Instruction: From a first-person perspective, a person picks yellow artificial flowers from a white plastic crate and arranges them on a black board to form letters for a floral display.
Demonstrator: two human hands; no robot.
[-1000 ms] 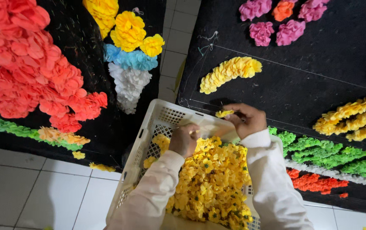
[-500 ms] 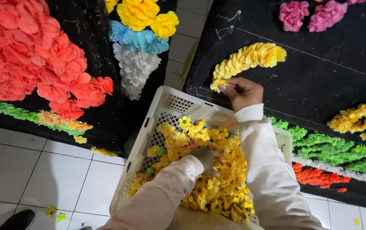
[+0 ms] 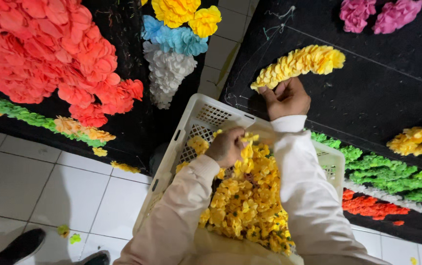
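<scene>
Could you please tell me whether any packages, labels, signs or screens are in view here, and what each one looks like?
No labels, signs or screens show.
The only container: a white slotted plastic basket, rectangular, at lower centre, heaped with yellow paper flowers.
Left hand grips flowers in the basket.
Right hand touches the yellow flower strip on the black board.

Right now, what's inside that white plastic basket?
The white basket holds a heap of yellow paper flowers, with the left hand in them. Both sleeves cover part of the heap, and its bottom is hidden.
</scene>
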